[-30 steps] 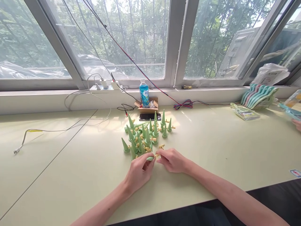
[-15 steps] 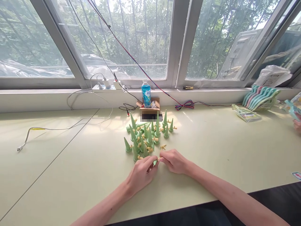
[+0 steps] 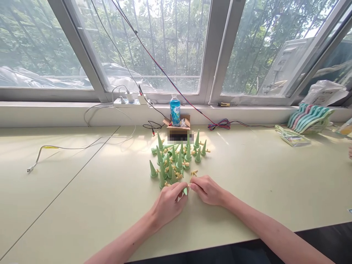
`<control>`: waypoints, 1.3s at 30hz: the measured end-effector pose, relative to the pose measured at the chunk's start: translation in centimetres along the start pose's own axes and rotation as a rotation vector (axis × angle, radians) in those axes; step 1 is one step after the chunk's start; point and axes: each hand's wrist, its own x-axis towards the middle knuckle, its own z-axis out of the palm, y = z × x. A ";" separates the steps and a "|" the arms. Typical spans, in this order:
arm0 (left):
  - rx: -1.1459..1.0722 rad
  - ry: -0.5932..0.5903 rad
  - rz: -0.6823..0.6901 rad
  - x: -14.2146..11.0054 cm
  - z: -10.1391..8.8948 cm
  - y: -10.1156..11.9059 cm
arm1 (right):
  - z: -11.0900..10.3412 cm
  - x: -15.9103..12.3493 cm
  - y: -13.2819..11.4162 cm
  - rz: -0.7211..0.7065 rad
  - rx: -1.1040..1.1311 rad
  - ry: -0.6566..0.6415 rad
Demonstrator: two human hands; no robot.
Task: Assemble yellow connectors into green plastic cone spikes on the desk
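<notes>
My left hand (image 3: 171,200) is closed around a small green cone (image 3: 185,191), its pointed end showing between the fingers and tilted toward me. My right hand (image 3: 206,190) pinches a small yellow piece (image 3: 189,186) against the cone; fingers cover most of that piece. Just beyond both hands stands a cluster of green cones (image 3: 179,161), many with yellow pieces sticking out at the side. A loose yellow branched piece (image 3: 194,172) lies on the table above my right hand.
At the back, a blue bottle (image 3: 175,110) stands by a small cardboard box (image 3: 187,121). Cables (image 3: 220,124) and a power strip (image 3: 129,99) lie along the sill. Green and pink plastic parts (image 3: 308,119) stand at right; another person's fingers (image 3: 350,151) show at the edge.
The cone in my left hand has turned, its tip now pointing more toward me. The view has shifted slightly. The other person's hand at right has mostly left the view.
</notes>
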 end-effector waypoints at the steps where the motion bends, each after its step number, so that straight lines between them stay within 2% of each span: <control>1: -0.006 0.002 -0.006 0.0 0.0 0.1 | 0.0 0.0 0.0 0.000 0.004 -0.001; 9: 0.015 -0.039 -0.026 0.0 0.2 0.3 | 0.7 -0.2 0.3 -0.004 -0.008 0.011; 19: 0.038 -0.065 0.035 -0.1 0.4 0.4 | 1.0 -0.3 -0.1 0.070 -0.006 0.018; 27: -0.017 -0.053 -0.056 0.0 0.0 1.2 | 0.7 -0.3 -0.3 0.105 0.041 0.027; 33: -0.011 -0.047 -0.146 0.1 -0.2 1.2 | 0.5 -0.6 -0.1 0.054 0.065 0.024; 39: -0.012 -0.069 -0.154 0.3 -0.2 1.0 | 0.8 -0.4 0.4 -0.001 0.022 0.043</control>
